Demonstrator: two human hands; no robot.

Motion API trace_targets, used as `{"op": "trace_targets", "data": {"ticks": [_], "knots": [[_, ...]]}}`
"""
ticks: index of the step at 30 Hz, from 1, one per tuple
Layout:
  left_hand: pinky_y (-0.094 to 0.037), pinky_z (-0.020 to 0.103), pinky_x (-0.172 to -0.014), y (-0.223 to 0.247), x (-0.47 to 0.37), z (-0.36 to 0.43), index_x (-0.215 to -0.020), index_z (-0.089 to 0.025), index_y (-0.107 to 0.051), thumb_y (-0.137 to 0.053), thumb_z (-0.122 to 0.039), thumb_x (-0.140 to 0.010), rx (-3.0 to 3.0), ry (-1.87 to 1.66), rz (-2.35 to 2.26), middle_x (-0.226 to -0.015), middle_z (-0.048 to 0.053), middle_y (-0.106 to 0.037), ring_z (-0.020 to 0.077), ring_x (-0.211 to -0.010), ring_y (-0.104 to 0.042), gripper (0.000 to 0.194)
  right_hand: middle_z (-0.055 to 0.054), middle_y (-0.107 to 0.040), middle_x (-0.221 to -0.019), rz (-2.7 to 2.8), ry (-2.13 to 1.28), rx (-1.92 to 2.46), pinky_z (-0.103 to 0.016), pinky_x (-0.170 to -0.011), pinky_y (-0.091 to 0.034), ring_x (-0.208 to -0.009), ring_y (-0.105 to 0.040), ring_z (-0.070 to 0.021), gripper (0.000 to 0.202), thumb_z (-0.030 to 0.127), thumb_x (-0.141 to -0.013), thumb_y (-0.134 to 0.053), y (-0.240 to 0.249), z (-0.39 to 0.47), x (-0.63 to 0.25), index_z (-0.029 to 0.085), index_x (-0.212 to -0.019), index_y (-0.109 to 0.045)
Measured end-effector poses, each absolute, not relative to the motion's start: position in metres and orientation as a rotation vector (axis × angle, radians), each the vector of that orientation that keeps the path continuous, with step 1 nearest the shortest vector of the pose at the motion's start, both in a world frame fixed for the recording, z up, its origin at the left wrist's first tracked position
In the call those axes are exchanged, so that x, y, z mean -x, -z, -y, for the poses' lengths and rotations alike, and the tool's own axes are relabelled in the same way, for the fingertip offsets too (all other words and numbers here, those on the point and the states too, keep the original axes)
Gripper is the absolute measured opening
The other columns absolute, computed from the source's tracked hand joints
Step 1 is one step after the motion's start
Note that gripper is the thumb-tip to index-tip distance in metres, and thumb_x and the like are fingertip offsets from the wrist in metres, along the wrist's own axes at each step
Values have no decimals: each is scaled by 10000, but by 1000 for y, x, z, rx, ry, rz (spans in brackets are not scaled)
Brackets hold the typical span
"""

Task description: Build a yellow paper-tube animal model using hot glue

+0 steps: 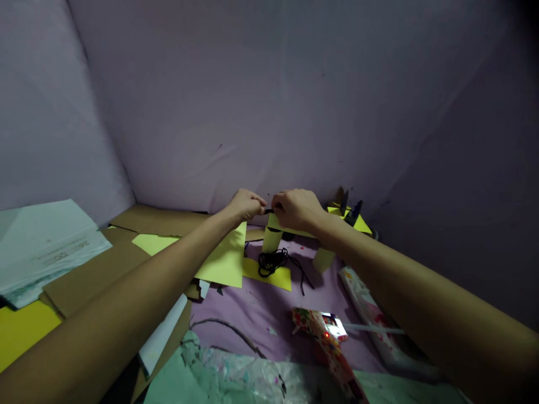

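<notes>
My left hand (247, 205) and my right hand (297, 207) meet near the middle, fingers pinched on a thin black cord-like piece (268, 211) that spans the small gap between them. Its ends are hidden in my fingers. Just under my right hand stands a pale yellow paper form with an upright leg (272, 240) and a second leg (323, 260). Below my hands a tangled black cord (273, 261) lies on a bright yellow strip (278, 279). A pale yellow sheet (225, 258) rests below my left hand.
A flower-patterned glue gun (309, 321) with a red light lies in front, a clear stick (374, 328) behind it. Brown cardboard (99, 275) and a whitish printed sheet (46, 247) cover the left. Yellow paper with dark upright pieces (354, 212) stands right.
</notes>
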State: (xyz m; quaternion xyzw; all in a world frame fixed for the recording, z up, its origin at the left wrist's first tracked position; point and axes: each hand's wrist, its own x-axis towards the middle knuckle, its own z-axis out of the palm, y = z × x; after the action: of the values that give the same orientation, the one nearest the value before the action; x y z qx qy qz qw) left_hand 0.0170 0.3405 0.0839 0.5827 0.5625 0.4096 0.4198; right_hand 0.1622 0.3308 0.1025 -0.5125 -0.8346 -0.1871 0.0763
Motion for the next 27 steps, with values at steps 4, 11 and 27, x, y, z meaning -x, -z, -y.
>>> {"op": "trace_targets", "data": {"ticks": [4,11,27], "knots": [[-232,214,-393,-84,-18,-340,-694,-132,-709,-603,0,-662,-1463,-1023,-1420,-362,-57,-428,65,-353,-299,172,-54,-723,-836,2494,565,1534,-278,-506,-256,-663,-602,-202,241,238,-736,-509,-102,-332,-163,265,-883,-699],[-255,208,-401,-83,-19,-342,-650,-122,-697,-603,16,-650,-1484,-1031,-1421,-398,-42,-492,60,-375,-336,167,-55,-727,-829,2507,589,1509,-289,-499,-229,-669,-613,-215,260,266,-756,-493,-105,-331,-162,281,-924,-691],[-403,182,-424,-87,-25,-344,-844,-118,-590,-560,-256,-875,-1559,-794,-1560,-678,-37,-556,55,-474,-471,144,-67,-714,-842,2567,616,1520,-274,-509,-265,-698,-617,-208,255,247,-781,-440,-107,-328,-163,219,-877,-674]]}}
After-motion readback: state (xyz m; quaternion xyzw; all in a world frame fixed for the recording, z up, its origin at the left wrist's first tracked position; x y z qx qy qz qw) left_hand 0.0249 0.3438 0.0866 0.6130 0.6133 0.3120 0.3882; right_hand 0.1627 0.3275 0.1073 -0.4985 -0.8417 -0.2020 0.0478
